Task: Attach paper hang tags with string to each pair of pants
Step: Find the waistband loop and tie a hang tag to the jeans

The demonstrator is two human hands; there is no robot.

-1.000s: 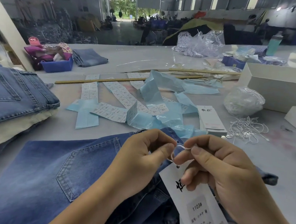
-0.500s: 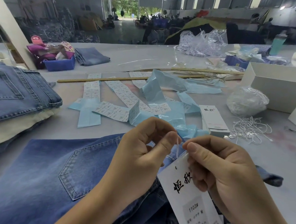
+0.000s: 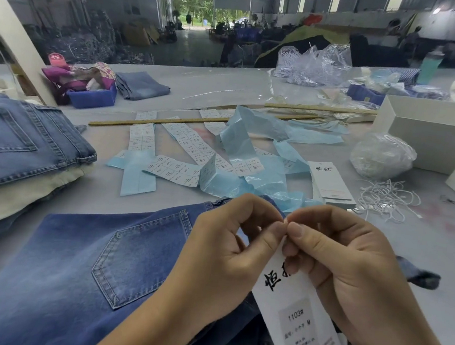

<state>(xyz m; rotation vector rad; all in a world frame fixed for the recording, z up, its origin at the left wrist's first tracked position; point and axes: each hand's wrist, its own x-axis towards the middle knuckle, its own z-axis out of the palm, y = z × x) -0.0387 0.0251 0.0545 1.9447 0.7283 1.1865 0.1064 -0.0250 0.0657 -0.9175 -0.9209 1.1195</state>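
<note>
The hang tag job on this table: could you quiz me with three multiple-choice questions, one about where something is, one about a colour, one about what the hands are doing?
1. Where is the loose pile of white strings?
A. On the table, right of the stack of spare tags
B. Inside the blue bin
C. On the folded jeans at left

2. What colour are the crumpled paper strips mid-table?
A. Yellow
B. Light blue
C. Red

3. What are the left hand and right hand doing?
A. Resting flat on the table
B. Folding jeans
C. Pinching together at the top of the hang tag

Answers: 1 A, the strings lie beside the stack; 2 B, the strips are pale blue; 3 C, the fingertips meet above the tag, over the blue jeans.
</note>
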